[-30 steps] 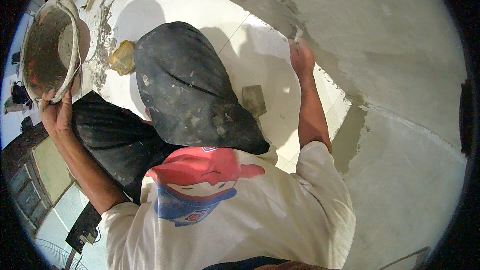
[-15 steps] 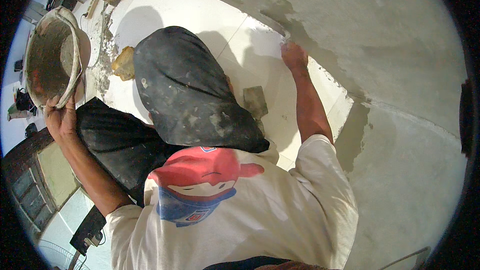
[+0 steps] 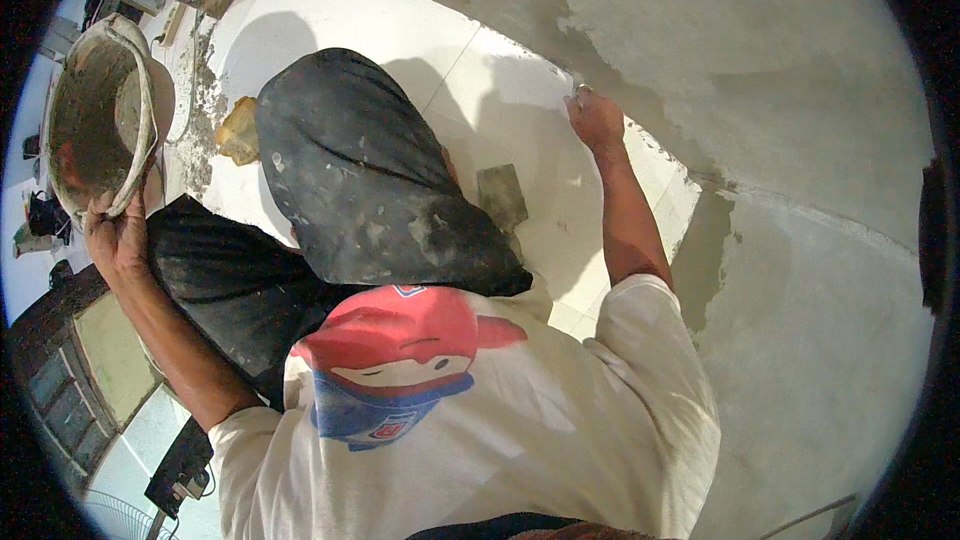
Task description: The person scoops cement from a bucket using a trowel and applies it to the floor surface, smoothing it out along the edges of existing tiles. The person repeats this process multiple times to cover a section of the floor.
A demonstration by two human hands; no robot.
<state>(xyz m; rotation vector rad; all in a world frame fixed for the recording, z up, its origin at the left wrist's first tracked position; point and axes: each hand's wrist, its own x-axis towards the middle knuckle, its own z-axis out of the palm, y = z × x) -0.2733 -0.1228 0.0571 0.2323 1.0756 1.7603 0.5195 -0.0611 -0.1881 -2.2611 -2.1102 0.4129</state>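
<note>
My left hand (image 3: 118, 235) is closed on the near rim of a mortar-caked bucket (image 3: 100, 110). The bucket is tilted, its mouth facing me, with grey residue coating the inside. At the foot of the grey plastered wall (image 3: 760, 70), my right hand (image 3: 597, 120) is a closed fist with its knuckles by the white floor edge. Something small and shiny shows at its fingers, but its kind is too hidden to tell. Damp, darker plaster (image 3: 590, 50) runs along the wall's base beside that hand.
Between my knees and the right arm, a grey square piece (image 3: 502, 195) lies on the white tiled floor (image 3: 440, 85). A yellowish lump (image 3: 238, 132) sits left of my knee (image 3: 350, 140). Cables and a black socket box (image 3: 180, 470) are at lower left.
My right hand has shifted slightly right and nearer along the foot of the wall, still closed. The left hand keeps its hold on the bucket; the whole view has shifted a little.
</note>
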